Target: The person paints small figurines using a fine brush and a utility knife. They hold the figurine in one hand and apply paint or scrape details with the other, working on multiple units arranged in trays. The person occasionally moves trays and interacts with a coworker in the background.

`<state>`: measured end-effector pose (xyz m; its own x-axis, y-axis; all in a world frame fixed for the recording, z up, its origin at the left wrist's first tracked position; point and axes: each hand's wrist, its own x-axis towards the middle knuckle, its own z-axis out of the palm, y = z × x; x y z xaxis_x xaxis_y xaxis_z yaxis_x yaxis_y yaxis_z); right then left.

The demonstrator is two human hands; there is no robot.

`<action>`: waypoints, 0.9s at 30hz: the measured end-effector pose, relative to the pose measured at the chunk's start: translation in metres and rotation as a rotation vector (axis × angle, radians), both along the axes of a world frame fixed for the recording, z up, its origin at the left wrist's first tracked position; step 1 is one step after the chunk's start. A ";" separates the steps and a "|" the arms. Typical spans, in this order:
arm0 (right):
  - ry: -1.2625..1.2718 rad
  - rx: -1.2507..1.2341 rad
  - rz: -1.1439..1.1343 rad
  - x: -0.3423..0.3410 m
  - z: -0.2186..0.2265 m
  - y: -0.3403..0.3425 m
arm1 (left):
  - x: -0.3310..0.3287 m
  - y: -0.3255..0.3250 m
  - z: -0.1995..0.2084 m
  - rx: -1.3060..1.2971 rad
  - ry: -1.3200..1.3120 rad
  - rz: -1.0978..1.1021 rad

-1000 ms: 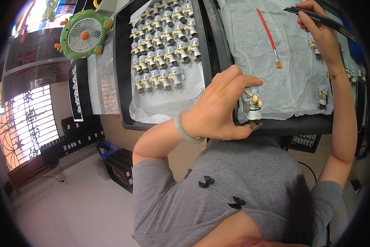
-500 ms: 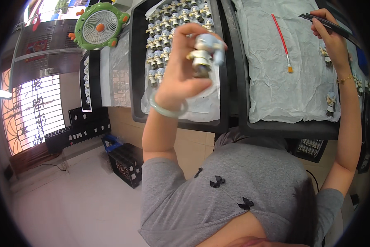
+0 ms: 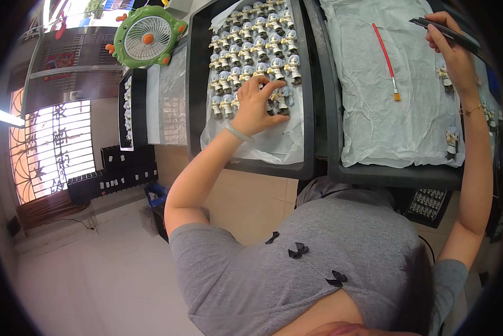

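My left hand (image 3: 255, 106) is at the near right end of the rows in the left tray (image 3: 194, 112). Its thumb and forefinger close round a small chibi-style figurine (image 3: 283, 98) with pale blue hair and a white outfit, low against the white paper. Several like figurines (image 3: 245, 53) lie in rows beyond it. Over the far right of the right tray (image 3: 397, 177), my right hand (image 3: 452, 47) grips a slim black tool (image 3: 446, 33) with a pointed end; its exact kind is unclear.
A red-handled paintbrush (image 3: 386, 61) lies on crumpled white paper in the right tray. Two figurines (image 3: 452, 143) rest along that tray's right side. A green frog-shaped fan (image 3: 148, 38) stands at the far left. Black boxes (image 3: 114, 176) are stacked by the window.
My left hand has lowered the figurine from above the left tray to the near end of its rows. My right hand still grips the black tool in much the same place.
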<state>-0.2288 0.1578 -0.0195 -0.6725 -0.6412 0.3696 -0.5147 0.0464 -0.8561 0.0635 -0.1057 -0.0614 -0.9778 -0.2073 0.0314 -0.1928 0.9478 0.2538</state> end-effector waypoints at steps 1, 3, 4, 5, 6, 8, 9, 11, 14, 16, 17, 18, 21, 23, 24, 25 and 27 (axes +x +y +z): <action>0.034 -0.024 -0.036 -0.002 0.003 0.003 | 0.000 0.000 0.000 -0.011 -0.028 0.005; 0.018 -0.064 -0.101 -0.016 0.005 0.016 | 0.001 0.002 0.009 -0.042 -0.072 -0.006; -0.008 -0.289 -0.192 0.023 0.038 -0.002 | 0.005 0.004 0.010 -0.046 -0.090 -0.008; -0.021 -0.346 -0.234 0.022 0.046 0.003 | 0.004 0.003 0.018 0.000 -0.018 -0.043; -0.025 -0.393 -0.302 0.013 0.051 0.014 | -0.009 0.001 0.023 0.062 0.053 -0.102; 0.071 -0.504 -0.347 0.001 0.048 0.020 | -0.033 0.006 0.048 0.027 0.205 -0.186; 0.001 -0.476 -0.336 -0.011 0.046 0.027 | -0.052 0.021 0.061 0.071 0.233 -0.235; -0.010 -0.499 -0.370 -0.013 0.035 0.021 | -0.095 0.065 0.081 0.181 0.213 -0.325; 0.052 -0.474 -0.331 -0.012 0.032 0.014 | -0.160 0.124 0.062 0.227 0.252 -0.632; 0.101 -0.379 -0.382 -0.014 0.026 0.014 | -0.213 0.166 0.026 0.140 0.235 -0.587; 0.132 -0.312 -0.416 -0.015 0.024 0.016 | -0.235 0.184 0.013 0.036 0.164 -0.510; 0.157 -0.252 -0.446 -0.016 0.022 0.018 | -0.249 0.202 0.006 0.009 0.113 -0.438; 0.159 -0.222 -0.447 -0.015 0.020 0.016 | -0.271 0.211 -0.017 0.020 0.062 -0.390; 0.133 -0.235 -0.414 -0.010 0.028 0.009 | -0.270 0.198 -0.015 0.114 0.076 -0.398; 0.115 -0.234 -0.418 -0.010 0.027 0.011 | -0.263 0.190 -0.006 0.201 0.085 -0.414; 0.137 -0.254 -0.398 -0.009 0.028 0.014 | -0.255 0.181 0.005 0.287 0.093 -0.428; 0.122 -0.299 -0.356 -0.010 0.028 0.019 | -0.226 0.161 0.034 0.749 -0.054 -0.480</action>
